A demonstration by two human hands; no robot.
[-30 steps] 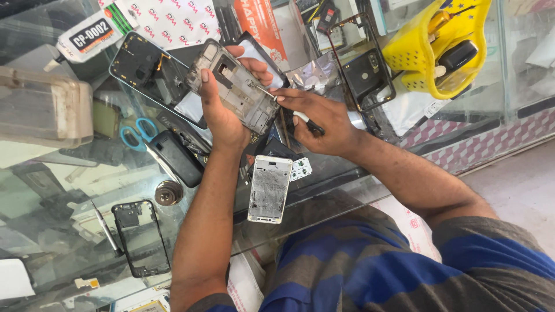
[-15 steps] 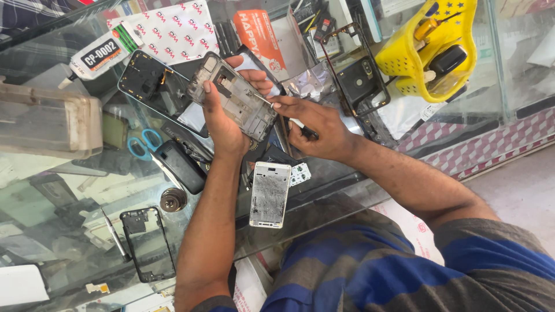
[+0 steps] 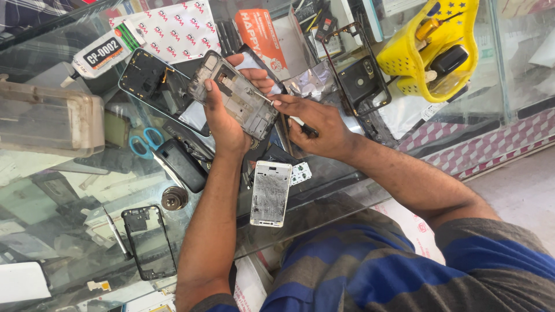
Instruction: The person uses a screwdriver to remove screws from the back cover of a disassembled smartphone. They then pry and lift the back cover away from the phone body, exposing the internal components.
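Overhead, a phone frame (image 3: 238, 97) is gripped in the closed left hand (image 3: 222, 118) above a glass counter (image 3: 69, 190). A screwdriver (image 3: 276, 107) is pinched in the right hand (image 3: 315, 124), tip on the frame. Unscrewing seems underway; steady, precise pressure is needed.

1. The left hand (image 3: 222, 118) grips a grey phone frame (image 3: 240, 95) above the glass desk (image 3: 324, 190).
2. The right hand (image 3: 315, 124) presses a screwdriver (image 3: 280, 112) against the frame.
3. A white phone panel (image 3: 270, 192) lies below them.
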